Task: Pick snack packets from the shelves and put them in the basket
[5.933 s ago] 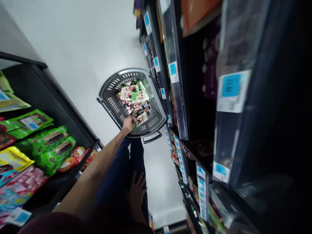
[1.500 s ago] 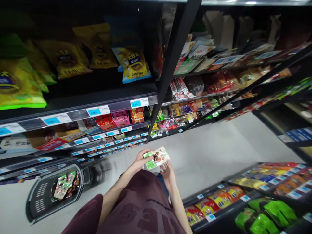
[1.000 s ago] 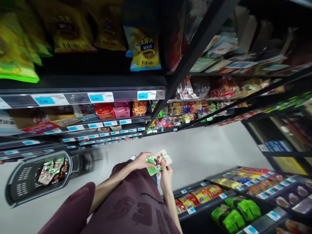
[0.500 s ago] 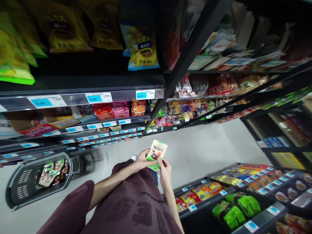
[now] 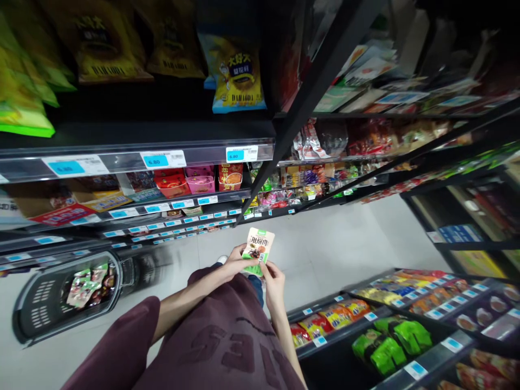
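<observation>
A white and green snack pouch (image 5: pixel 260 244), with dark printed characters and a food picture, is between my two hands in front of my waist. My left hand (image 5: pixel 236 263) grips its left edge, the thumb lying across the lower front. On the lower right side, the fingers of my right hand (image 5: pixel 273 277) pinch the pouch near its green bottom part. The pouch's front faces up toward me. Its back and the fingers behind it are hidden.
A dark shopping basket (image 5: pixel 40 290) with several packets inside stands on the floor to the left. Tall shelves with price tags (image 5: pixel 162 159) rise ahead. At lower right, a low display holds green packs (image 5: pixel 379 352) and noodle-like packets (image 5: pixel 335 319). Pale floor (image 5: pixel 325 244) lies between.
The pouch looked bent across its middle and now appears straighter, with more of its front showing. My right hand has shifted slightly left and down along it.
</observation>
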